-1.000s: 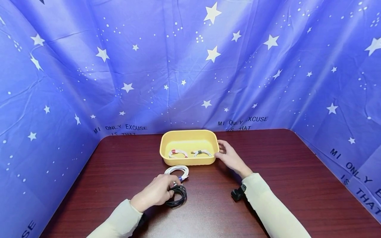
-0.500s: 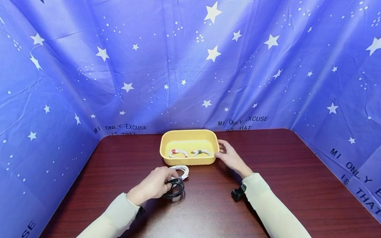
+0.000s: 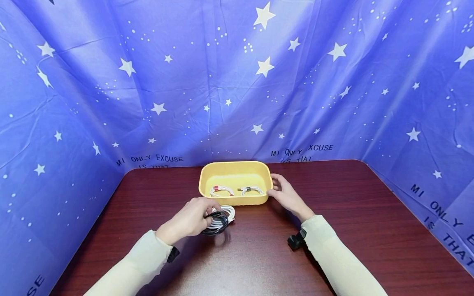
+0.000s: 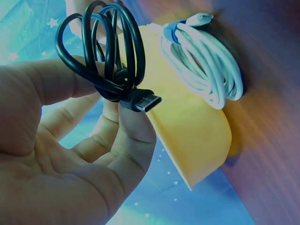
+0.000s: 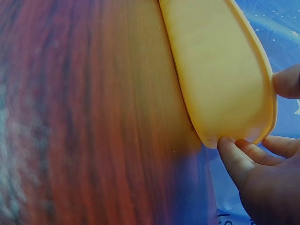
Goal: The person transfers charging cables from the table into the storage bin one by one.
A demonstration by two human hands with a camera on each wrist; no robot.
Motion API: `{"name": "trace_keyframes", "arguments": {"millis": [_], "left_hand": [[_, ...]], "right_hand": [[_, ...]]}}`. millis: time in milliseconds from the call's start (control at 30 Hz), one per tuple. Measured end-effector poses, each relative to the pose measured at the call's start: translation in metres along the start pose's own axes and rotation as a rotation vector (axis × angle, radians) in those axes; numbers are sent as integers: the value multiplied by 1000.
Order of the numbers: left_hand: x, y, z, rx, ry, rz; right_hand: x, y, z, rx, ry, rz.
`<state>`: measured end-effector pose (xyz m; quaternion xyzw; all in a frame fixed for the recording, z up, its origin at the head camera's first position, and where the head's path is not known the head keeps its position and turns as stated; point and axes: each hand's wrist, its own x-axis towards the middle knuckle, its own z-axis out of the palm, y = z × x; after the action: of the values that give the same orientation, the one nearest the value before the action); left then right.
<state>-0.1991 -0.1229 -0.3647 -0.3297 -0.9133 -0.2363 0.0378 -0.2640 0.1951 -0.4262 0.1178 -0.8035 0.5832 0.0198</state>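
My left hand (image 3: 185, 220) holds a coiled black USB cable (image 4: 137, 51) between thumb and fingers. Its metal plug (image 4: 150, 102) points away from the coil in the left wrist view. Just behind it, a coiled white cable (image 4: 211, 61) with a blue tie (image 4: 172, 32) lies on the table before the yellow box (image 3: 237, 200); the black coil overlaps it in the head view. At the box's right end, my right hand (image 3: 289, 199) grips the corner, thumb at the rim and fingertips against the end wall.
Inside the box lie a white cable with a red tie (image 3: 216, 188) and a white cable with a dark tie (image 3: 248, 189). The dark red wooden table (image 3: 259, 259) ends at a blue star-printed curtain (image 3: 237, 82) behind and at both sides.
My left hand has lifted the black cable from the table and moved it forward toward the white coil and the box. My right hand and the box have stayed in place.
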Motion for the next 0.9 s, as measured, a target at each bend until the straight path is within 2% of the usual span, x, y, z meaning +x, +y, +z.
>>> {"name": "trace_keyframes", "arguments": {"millis": [367, 900], "left_hand": [[18, -3, -14, 4, -6, -30], [44, -6, -29, 34, 15, -13]], "right_hand": [[-1, 0, 0, 7, -3, -1], [0, -2, 1, -5, 5, 15]]}}
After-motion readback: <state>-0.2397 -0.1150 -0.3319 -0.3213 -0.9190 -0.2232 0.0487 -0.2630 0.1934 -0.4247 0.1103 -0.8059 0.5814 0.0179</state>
